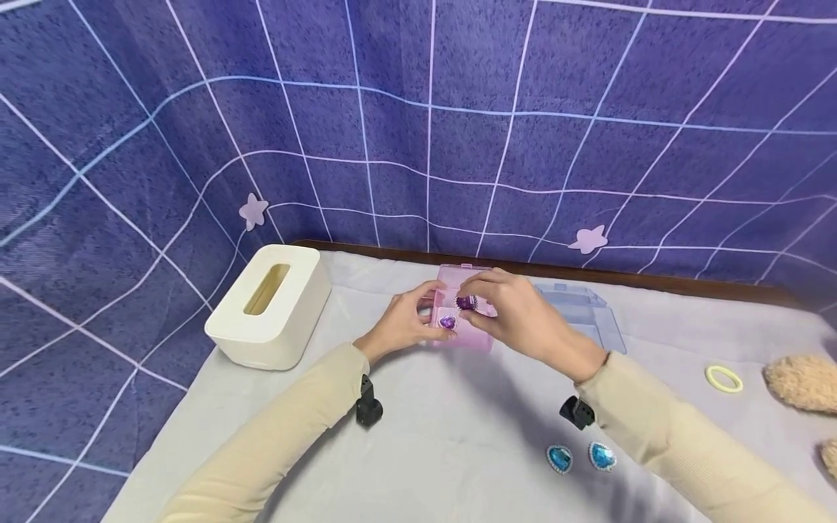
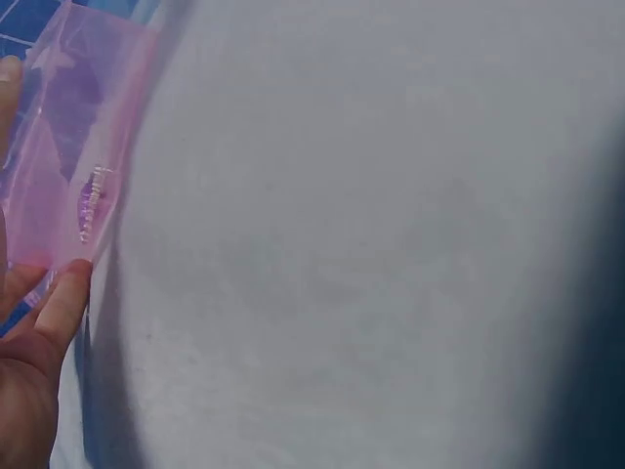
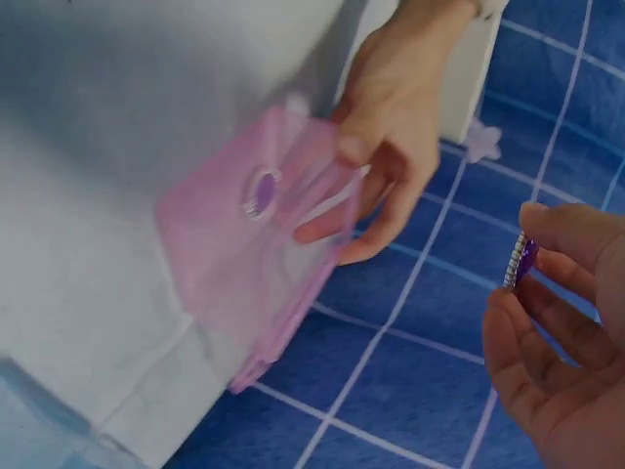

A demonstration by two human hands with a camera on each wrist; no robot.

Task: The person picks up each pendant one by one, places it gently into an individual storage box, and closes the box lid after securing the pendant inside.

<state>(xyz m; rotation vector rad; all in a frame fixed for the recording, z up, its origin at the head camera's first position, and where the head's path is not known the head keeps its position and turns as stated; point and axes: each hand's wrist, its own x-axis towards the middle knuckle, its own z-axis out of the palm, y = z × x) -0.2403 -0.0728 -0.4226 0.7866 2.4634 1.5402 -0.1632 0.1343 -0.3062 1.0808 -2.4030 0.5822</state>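
Closest to the camera, the right sleeve and left sleeve reach over the white table. At work beyond them, the right hand pinches a purple gem above the pink box, while the left hand grips that box by its side. A second purple gem already lies inside (the one part plainly done), so the purple pair looks half placed, the pinched one not yet down. Two blue gems lie side by side on the table, well apart from the blue box; those look like work left over.
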